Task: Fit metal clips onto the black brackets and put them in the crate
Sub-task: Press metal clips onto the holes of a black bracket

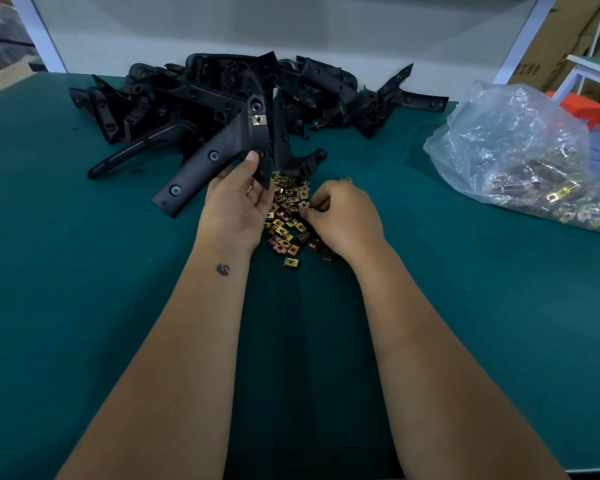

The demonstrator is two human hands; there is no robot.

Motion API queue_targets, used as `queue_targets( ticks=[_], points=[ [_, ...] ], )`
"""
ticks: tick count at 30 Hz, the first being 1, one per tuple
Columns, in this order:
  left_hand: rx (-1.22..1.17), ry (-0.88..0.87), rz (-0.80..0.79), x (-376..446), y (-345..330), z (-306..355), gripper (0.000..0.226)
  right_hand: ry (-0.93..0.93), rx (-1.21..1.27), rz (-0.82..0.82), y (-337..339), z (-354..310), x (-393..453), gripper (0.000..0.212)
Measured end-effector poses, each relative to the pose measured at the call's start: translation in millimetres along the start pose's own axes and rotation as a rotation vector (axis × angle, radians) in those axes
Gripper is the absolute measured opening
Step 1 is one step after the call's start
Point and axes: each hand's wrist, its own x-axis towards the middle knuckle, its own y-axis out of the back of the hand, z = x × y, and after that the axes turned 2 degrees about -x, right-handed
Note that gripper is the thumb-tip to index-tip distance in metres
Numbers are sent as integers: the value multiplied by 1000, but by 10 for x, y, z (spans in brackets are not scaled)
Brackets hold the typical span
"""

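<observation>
My left hand (238, 202) holds a black bracket (219, 155) tilted above the green table, thumb on its lower edge. One brass-coloured metal clip (259, 119) sits fitted near the bracket's upper end. My right hand (343, 216) is curled knuckles-up over a pile of loose metal clips (286, 220), its fingertips pinching a clip at the pile's right side. A heap of black brackets (243, 91) lies beyond the hands at the back of the table. No crate is in view.
A clear plastic bag of more clips (520, 157) lies at the right. The green table (84, 254) ends at a white wall panel (257, 26) behind the heap. Cardboard boxes (568, 36) and an orange stool (584, 107) stand far right.
</observation>
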Motion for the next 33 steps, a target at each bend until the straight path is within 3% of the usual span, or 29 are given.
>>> queue_targets(
  ticks=[5, 12, 20, 24, 29, 33],
  points=[
    [21, -10, -18, -6, 2, -10, 34, -11, 204, 25, -20, -23, -2, 19],
    [30, 24, -99, -34, -20, -14, 32, -110, 712, 148, 49, -90, 0, 13],
    [133, 50, -189, -91, -58, -50, 73, -242, 1298, 108, 111, -129, 0, 11],
    [151, 47, -179, -75, -48, -70, 84, -229, 1405, 91, 98, -154, -5, 13],
    [125, 48, -172, -49, -38, -63, 79, -249, 1432, 84, 90, -172, -15, 6],
    [149, 78, -182, -51, -39, -63, 46, -278, 1305, 56, 115, -150, -24, 8]
  ],
)
